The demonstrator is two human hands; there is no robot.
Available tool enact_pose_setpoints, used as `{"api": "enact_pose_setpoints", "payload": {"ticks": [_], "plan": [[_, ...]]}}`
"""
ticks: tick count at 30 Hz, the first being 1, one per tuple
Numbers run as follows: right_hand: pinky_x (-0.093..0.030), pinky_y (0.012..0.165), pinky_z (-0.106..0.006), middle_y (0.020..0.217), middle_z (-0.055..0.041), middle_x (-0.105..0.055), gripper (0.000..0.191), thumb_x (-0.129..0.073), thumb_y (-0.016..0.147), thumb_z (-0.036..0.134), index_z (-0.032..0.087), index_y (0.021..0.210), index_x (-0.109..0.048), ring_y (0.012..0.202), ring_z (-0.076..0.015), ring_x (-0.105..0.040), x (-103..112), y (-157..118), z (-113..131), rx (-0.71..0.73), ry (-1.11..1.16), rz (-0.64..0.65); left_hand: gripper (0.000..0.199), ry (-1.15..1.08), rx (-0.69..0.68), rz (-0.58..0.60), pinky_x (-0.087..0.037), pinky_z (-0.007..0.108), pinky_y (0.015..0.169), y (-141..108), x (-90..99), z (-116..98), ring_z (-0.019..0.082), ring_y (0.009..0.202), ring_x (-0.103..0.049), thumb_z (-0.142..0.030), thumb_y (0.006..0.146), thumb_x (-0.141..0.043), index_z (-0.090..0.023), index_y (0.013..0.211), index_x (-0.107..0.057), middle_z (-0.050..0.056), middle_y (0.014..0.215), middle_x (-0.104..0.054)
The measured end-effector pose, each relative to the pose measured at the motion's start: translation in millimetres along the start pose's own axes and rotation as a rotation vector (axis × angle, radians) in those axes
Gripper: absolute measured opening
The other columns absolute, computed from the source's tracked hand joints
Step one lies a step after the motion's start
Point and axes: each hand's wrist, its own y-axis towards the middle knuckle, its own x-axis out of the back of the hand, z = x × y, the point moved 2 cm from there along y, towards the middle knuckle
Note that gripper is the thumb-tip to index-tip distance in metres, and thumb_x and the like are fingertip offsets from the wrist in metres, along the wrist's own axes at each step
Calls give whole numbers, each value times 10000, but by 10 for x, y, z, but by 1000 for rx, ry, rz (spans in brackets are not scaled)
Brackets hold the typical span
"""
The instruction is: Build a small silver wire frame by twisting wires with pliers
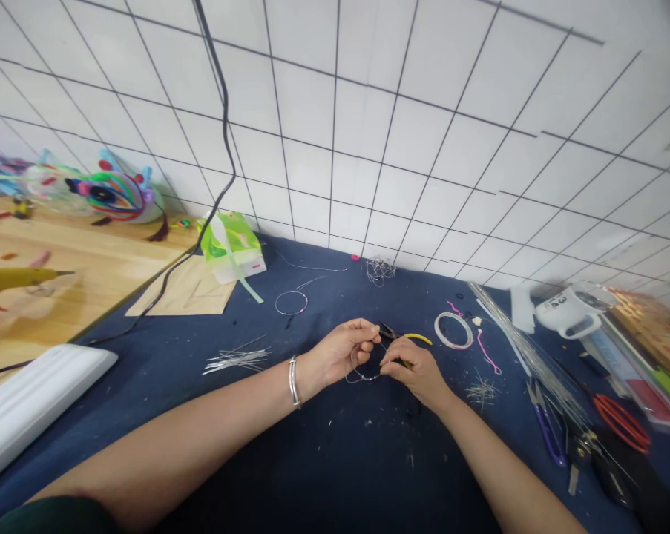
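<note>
Between my two hands hangs a thin wire ring (362, 379) with a few small beads along its lower side. My left hand (346, 350) is closed, thumb and fingertips pinching the ring's upper part. Closed as well, my right hand (415, 371) pinches the ring's right side. Pliers with yellow handles (419, 338) lie just behind my right hand, which partly covers them; their dark jaws point toward my left fingertips. A second beaded wire ring (291, 302) lies on the dark blue cloth (335, 452), beyond my left hand.
Left of my hands lies a pile of wire pieces (237, 359). To the right are a clear spool (453, 331), wire scraps (482, 391), long wires (529, 363), purple snips (547, 426) and a white mug (568, 315). A tissue pack (231, 245) stands near the tiled wall.
</note>
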Motion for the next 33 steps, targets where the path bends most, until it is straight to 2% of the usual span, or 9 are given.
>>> {"api": "enact_pose_setpoints", "payload": {"ticks": [4, 7, 10, 13, 19, 29, 33], "plan": [[-426, 634, -236, 681, 11, -606, 197, -535, 805, 366, 194, 735, -601, 647, -111, -552, -5, -28, -21, -146, 77, -6, 140, -38, -18, 3, -374, 108, 403, -20, -30, 18, 7, 466, -450, -173, 714, -655, -120, 751, -531, 2, 690, -536], [-423, 611, -226, 663, 23, -604, 193, -495, 826, 363, 197, 806, -592, 624, -105, -555, -19, -40, -19, -213, 138, 27, 152, -66, -48, -33, -387, 109, 409, -22, -28, 15, 4, 468, -449, -186, 714, -658, -120, 748, -526, 3, 709, -537], [-421, 585, -222, 700, 28, -596, 268, -609, 734, 372, 206, 938, -562, 607, -100, -534, -52, -42, -9, -219, 151, 41, 153, -80, -65, -66, -390, 107, 405, -11, -7, 0, 2, 463, -449, -181, 714, -658, -118, 759, -526, 4, 715, -535], [-423, 598, -229, 707, 30, -588, 350, -666, 677, 367, 215, 967, -542, 610, -101, -519, -87, -43, 0, -207, 116, 25, 147, -84, -59, -59, -376, 98, 391, 2, 13, -12, 1, 463, -447, -173, 716, -655, -116, 753, -525, 7, 712, -535], [-425, 606, -229, 687, 34, -586, 279, -653, 702, 361, 220, 925, -563, 607, -102, -527, -91, -52, -33, -188, 80, 28, 152, -77, -22, -55, -381, 95, 389, 17, 37, -3, 3, 471, -453, -172, 710, -663, -118, 751, -526, 11, 715, -534], [-428, 727, -256, 761, -12, -589, 216, -534, 817, 327, 220, 998, -585, 731, -128, -551, -27, -41, 23, 24, -87, -19, 168, -82, -22, -71, -372, 100, 383, 22, 45, -3, -1, 450, -438, -208, 717, -659, -124, 749, -518, -5, 689, -516], [-429, 738, -268, 778, -14, -584, 276, -544, 810, 338, 221, 1060, -549, 740, -132, -541, -53, -47, 40, 52, -113, -19, 162, -92, -69, -104, -372, 98, 383, 11, 48, -18, -4, 447, -438, -205, 722, -652, -122, 755, -517, -3, 702, -521]]}}
